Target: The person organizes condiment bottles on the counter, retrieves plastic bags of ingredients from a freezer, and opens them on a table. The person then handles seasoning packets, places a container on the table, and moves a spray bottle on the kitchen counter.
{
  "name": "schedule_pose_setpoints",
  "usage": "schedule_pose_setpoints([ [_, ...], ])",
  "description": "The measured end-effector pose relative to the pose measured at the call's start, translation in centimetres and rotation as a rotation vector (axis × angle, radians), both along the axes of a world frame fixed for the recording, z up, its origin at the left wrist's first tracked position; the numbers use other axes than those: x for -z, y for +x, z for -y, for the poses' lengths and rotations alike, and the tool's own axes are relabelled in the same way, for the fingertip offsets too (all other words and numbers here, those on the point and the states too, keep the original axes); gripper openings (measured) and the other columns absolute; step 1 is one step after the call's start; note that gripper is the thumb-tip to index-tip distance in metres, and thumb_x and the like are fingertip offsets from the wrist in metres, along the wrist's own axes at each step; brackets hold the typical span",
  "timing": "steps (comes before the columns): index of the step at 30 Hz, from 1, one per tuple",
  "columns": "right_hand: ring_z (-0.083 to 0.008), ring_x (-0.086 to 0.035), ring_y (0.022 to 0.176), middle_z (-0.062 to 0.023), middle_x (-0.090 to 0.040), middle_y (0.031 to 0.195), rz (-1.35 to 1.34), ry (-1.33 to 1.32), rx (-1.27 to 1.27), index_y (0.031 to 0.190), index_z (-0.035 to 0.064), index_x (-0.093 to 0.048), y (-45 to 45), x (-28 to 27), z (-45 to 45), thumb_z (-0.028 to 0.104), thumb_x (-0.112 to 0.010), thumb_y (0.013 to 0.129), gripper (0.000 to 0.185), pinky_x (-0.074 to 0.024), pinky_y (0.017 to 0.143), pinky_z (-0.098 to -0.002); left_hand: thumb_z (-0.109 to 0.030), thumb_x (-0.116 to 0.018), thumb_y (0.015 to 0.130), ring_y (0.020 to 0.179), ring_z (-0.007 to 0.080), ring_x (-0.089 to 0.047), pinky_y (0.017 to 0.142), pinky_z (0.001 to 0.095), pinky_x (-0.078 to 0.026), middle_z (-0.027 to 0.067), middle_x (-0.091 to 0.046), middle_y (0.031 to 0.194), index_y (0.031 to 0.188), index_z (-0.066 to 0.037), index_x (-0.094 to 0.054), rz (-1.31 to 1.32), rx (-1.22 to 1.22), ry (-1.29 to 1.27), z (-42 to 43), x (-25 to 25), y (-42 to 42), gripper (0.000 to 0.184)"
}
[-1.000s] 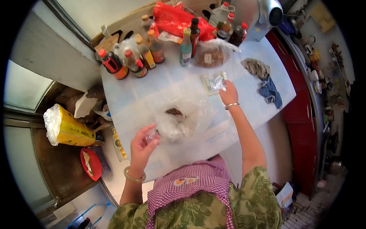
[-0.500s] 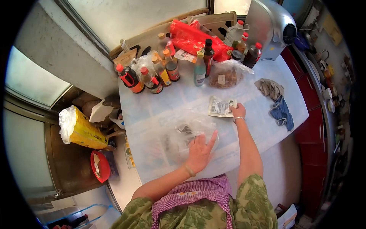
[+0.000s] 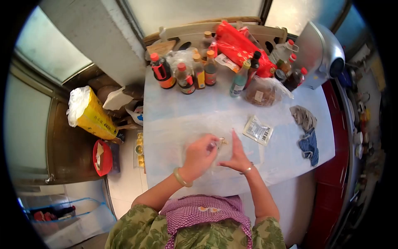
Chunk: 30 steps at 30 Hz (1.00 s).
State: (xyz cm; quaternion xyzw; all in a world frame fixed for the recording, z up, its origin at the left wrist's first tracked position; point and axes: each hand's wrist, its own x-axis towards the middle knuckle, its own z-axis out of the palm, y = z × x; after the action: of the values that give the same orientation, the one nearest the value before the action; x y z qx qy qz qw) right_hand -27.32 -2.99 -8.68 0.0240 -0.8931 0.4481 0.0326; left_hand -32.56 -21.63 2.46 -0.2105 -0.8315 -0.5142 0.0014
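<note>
A thin clear plastic bag (image 3: 188, 133) lies on the table under my hands, its outline hard to make out. My left hand (image 3: 198, 155) is closed, fingers bent together at the bag, pinching a part of it. A small brownish-gold bit (image 3: 223, 141) shows just beyond those fingertips; its kind is unclear. My right hand (image 3: 237, 155) faces it with thumb and fingers apart, holding nothing visible. Up and to the right of it, a printed flat packet (image 3: 258, 130) lies loose on the table.
Sauce bottles (image 3: 185, 79) stand along the back left of the covered table (image 3: 174, 112). A red bag (image 3: 238, 43), a bagged brown lump (image 3: 263, 92) and a silver appliance (image 3: 319, 54) are at the back. Grey and blue cloths (image 3: 308, 143) lie at right.
My right hand has let go of the packet and moved left, opposite my left hand. My left hand has gone from spread to closed. The whole view has shifted.
</note>
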Motion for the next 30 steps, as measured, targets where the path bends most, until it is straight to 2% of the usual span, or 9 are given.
schedule_pose_setpoints([
  [9, -0.0228, -0.059, 0.103, -0.0100, -0.061, 0.112, -0.020, 0.343, -0.257, 0.122, -0.0012, -0.054, -4.0, 7.6, 5.3, 0.022, -0.077, 0.076, 0.057, -0.0364, 0.104, -0.0400, -0.008, -0.069, 0.073, 0.080, 0.0313, -0.061, 0.071, 0.0421, -0.047, 0.0123, -0.061, 0.076, 0.100, -0.002, -0.059, -0.383, 0.271, -0.280, -0.1, 0.4, 1.4, 0.030],
  [12, -0.0206, -0.062, 0.097, -0.0087, -0.069, 0.101, 0.007, 0.140, -0.127, 0.115, -0.0002, -0.061, -4.9, 7.9, 2.7, 0.020, -0.075, 0.079, 0.043, -0.0408, 0.100, -0.0389, -0.016, -0.072, 0.075, 0.082, 0.0321, -0.061, 0.071, 0.0414, -0.048, 0.0144, -0.063, 0.084, 0.110, -0.002, -0.058, -0.341, 0.213, -0.198, 2.6, 2.5, 0.8, 0.040],
  [14, -0.0142, -0.061, 0.091, -0.0033, -0.069, 0.098, 0.039, -0.230, 0.053, 0.110, 0.0009, -0.064, -5.3, 7.5, 2.2, 0.012, -0.070, 0.084, 0.029, -0.0454, 0.089, -0.0321, -0.024, -0.075, 0.077, 0.081, 0.0302, -0.062, 0.071, 0.0394, -0.049, 0.0152, -0.064, 0.091, 0.122, -0.003, -0.055, -0.328, -0.160, -0.161, 5.5, -0.3, 0.5, 0.054],
  [16, -0.0043, -0.058, 0.087, 0.0027, -0.068, 0.097, 0.081, -0.427, 0.113, 0.106, 0.0017, -0.067, -6.1, 5.3, 1.1, 0.003, -0.063, 0.089, 0.018, -0.0470, 0.076, -0.0211, -0.025, -0.074, 0.081, 0.078, 0.0236, -0.062, 0.070, 0.0344, -0.051, 0.0131, -0.063, 0.094, 0.130, -0.003, -0.050, -0.203, -0.298, -0.115, 9.1, 1.8, -0.4, 0.059],
  [18, -0.0229, -0.055, 0.109, -0.0111, -0.064, 0.114, 0.176, -0.383, 0.114, 0.116, 0.0019, -0.063, -6.6, 5.6, 0.0, 0.017, -0.063, 0.087, 0.033, -0.0429, 0.095, -0.0353, -0.017, -0.071, 0.085, 0.075, 0.0154, -0.059, 0.067, 0.0308, -0.050, 0.0070, -0.061, 0.091, 0.127, 0.000, -0.050, 0.186, -0.331, 0.181, 11.7, 4.5, -0.9, 0.050],
  [20, -0.0324, -0.052, 0.123, -0.0183, -0.060, 0.126, 0.140, -0.281, 0.112, 0.125, 0.0027, -0.059, -7.6, 4.2, -0.1, 0.025, -0.063, 0.086, 0.044, -0.0394, 0.105, -0.0425, -0.012, -0.067, 0.087, 0.075, 0.0130, -0.058, 0.065, 0.0294, -0.049, 0.0044, -0.060, 0.089, 0.124, 0.001, -0.052, 0.391, -0.321, 0.444, 12.8, 7.3, -1.5, 0.042],
  [23, -0.0299, -0.052, 0.120, -0.0171, -0.058, 0.127, -0.027, -0.039, 0.126, 0.128, 0.0029, -0.056, -8.1, 1.0, 1.2, 0.021, -0.061, 0.088, 0.043, -0.0392, 0.103, -0.0390, -0.008, -0.063, 0.089, 0.073, 0.0089, -0.055, 0.067, 0.0257, -0.046, 0.0004, -0.059, 0.081, 0.100, 0.001, -0.060, 0.607, -0.328, 0.540, 13.7, 7.0, -1.4, 0.014],
  [26, -0.0245, -0.059, 0.106, -0.0139, -0.063, 0.116, -0.115, 0.150, 0.182, 0.120, 0.0006, -0.060, -7.4, 2.0, -2.5, 0.009, -0.064, 0.086, 0.035, -0.0451, 0.093, -0.0314, -0.011, -0.062, 0.090, 0.072, 0.0061, -0.053, 0.070, 0.0223, -0.043, -0.0014, -0.057, 0.075, 0.081, -0.004, -0.059, 0.575, -0.255, 0.572, 13.4, 5.3, -1.8, 0.012],
  [30, -0.0259, -0.061, 0.102, -0.0153, -0.064, 0.111, -0.105, 0.200, 0.313, 0.117, 0.0013, -0.061, -5.4, -1.3, -3.7, 0.008, -0.066, 0.082, 0.035, -0.0462, 0.092, -0.0330, -0.012, -0.063, 0.090, 0.071, 0.0051, -0.051, 0.068, 0.0213, -0.043, -0.0027, -0.057, 0.077, 0.084, -0.004, -0.060, 0.534, -0.215, 0.625, 12.7, 3.5, -1.9, 0.011],
])
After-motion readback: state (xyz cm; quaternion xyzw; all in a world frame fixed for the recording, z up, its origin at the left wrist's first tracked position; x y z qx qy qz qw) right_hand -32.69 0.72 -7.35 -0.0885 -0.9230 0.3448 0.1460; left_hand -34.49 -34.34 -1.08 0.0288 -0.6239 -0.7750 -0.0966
